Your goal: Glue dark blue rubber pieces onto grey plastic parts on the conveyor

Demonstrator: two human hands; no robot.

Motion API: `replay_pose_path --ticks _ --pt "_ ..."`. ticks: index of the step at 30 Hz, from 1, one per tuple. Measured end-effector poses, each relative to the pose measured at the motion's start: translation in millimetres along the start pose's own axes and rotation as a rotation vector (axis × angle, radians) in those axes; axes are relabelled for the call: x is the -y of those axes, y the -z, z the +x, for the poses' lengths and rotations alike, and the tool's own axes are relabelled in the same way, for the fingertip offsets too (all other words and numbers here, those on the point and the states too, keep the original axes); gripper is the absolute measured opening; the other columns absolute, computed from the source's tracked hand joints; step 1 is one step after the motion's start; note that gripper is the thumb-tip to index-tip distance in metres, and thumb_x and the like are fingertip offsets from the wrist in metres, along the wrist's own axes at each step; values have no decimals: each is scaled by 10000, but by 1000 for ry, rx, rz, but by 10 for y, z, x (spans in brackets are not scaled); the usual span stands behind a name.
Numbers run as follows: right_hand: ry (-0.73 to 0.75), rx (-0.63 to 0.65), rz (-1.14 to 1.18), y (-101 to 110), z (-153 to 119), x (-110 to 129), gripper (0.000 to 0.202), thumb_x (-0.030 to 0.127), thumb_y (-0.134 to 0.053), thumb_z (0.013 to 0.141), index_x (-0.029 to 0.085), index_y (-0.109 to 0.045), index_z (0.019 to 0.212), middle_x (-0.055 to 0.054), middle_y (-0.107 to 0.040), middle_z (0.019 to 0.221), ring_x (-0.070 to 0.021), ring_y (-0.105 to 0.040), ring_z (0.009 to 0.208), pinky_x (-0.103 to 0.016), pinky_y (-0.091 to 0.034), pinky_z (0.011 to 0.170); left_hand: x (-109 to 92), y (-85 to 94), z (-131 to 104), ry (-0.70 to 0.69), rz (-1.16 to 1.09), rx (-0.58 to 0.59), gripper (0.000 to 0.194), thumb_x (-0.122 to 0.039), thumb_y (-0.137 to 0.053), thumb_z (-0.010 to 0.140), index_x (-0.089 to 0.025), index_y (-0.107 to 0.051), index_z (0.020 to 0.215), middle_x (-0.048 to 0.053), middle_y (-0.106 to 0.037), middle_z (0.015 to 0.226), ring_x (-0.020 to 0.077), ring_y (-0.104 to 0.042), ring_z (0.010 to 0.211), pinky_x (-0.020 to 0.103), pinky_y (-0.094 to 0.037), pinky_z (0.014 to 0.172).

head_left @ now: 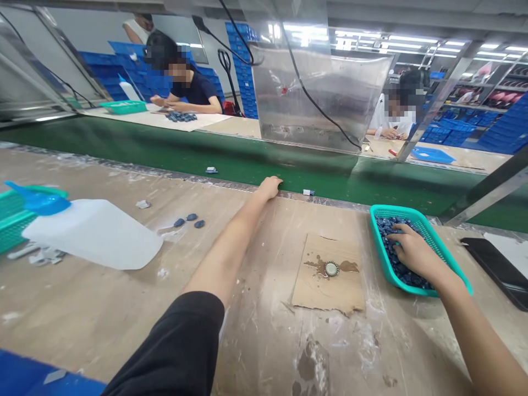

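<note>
My left hand (270,188) reaches across to the near edge of the green conveyor belt (243,168). Its fingers are loosely extended and nothing shows in them. A small white-and-blue piece (307,192) lies to its right at the belt's edge. Inside a green plastic basket (447,261), my right hand (412,250) touches a heap of small dark blue pieces (390,231), fingers apart; their tips are partly hidden. Between my arms, a metal bottle cap (331,269) sits on a wet-stained piece of cardboard (325,297).
A white squeeze bottle (99,234) with a blue nozzle lies at left, near several dark blue pieces (191,217). Another piece (212,170) is on the belt. A black phone (497,269) lies right. Beyond the belt, people work beside a hanging metal sheet (313,99).
</note>
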State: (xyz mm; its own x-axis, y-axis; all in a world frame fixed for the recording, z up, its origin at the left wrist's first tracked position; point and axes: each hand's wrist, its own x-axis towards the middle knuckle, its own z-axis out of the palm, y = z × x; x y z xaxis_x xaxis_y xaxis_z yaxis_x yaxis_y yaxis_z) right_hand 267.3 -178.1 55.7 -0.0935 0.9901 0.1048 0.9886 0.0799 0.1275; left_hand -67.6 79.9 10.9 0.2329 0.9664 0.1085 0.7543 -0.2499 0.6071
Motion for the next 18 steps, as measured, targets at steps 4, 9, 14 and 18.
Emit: replay_pose_path --ticks 4,9,14,18 --pt "-51 15 162 5 17 -93 246 83 -488 700 124 -681 847 -172 -592 1010 -261 -625 821 -399 -525 760 -20 116 -49 72 -227 -64 346 35 -542 640 -106 -654 936 131 -591 1110 260 -505 1115 357 -331 1026" --pt "-141 -100 496 80 11 -209 73 192 -560 625 193 -605 683 -52 -600 736 -175 -569 568 -343 -514 596 -384 112 -572 147 -667 -43 315 -88 -438 831 -106 -541 1129 126 -605 1088 144 -613 917 282 -481 864" --pt "-277 -125 1126 309 -32 6 263 320 -725 581 196 -638 796 -40 -646 718 -217 -624 673 -366 -527 659 -765 35 -1449 314 -1469 283 252 6 -542 751 -104 -619 965 68 -639 934 97 -624 805 228 -471 860" --pt "-236 -79 1452 418 -52 384 254 334 -798 550 217 -672 737 -25 -647 776 -166 -608 697 -286 -514 644 -940 -50 -1880 381 -1603 427 208 -9 -546 787 -106 -640 945 63 -646 906 87 -617 787 219 -469 835"
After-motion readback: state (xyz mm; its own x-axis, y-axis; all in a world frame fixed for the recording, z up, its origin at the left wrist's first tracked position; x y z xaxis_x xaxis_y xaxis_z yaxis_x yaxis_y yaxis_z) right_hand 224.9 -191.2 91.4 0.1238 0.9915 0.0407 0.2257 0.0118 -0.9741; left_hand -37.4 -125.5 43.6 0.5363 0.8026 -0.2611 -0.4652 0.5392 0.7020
